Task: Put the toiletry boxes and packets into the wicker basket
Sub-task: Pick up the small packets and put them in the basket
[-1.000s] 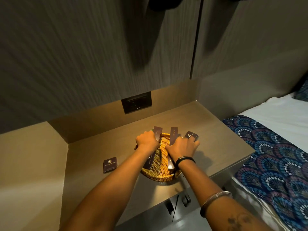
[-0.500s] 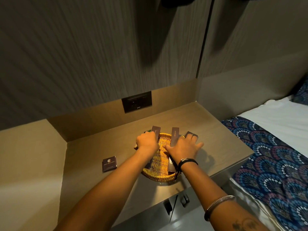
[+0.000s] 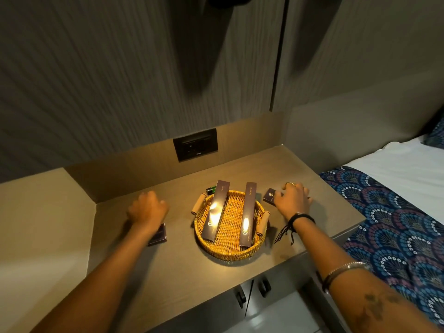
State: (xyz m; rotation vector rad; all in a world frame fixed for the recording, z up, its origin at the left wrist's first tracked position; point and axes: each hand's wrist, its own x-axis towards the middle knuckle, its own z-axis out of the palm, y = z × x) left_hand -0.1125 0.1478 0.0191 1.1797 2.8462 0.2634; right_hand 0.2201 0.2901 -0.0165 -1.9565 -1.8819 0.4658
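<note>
My left hand (image 3: 147,209) is left of centre in the frame, curled over and hovering above a small dark square box (image 3: 159,234) on the counter (image 3: 182,267). The box mostly hides under my wrist, so I honestly can't tell if my fingers are gripping it or just loosely bent. My right hand (image 3: 292,200) is right of centre with fingers spread, fingertips touching another small dark box (image 3: 269,196) that lies flat on the counter just beside the basket's right handle, not closed around it. Between the two hands sits the round wicker basket (image 3: 230,248), near the counter's front edge. Two long dark boxes are in it: the left long box (image 3: 215,211) leans with its far end sticking out over the back rim, and the right long box (image 3: 248,215) does the same, roughly parallel. A little green-and-black bottle (image 3: 211,189) lies on the counter right behind the basket's upper left rim. The patterned bed cover (image 3: 394,224) fills the right of the frame.
</note>
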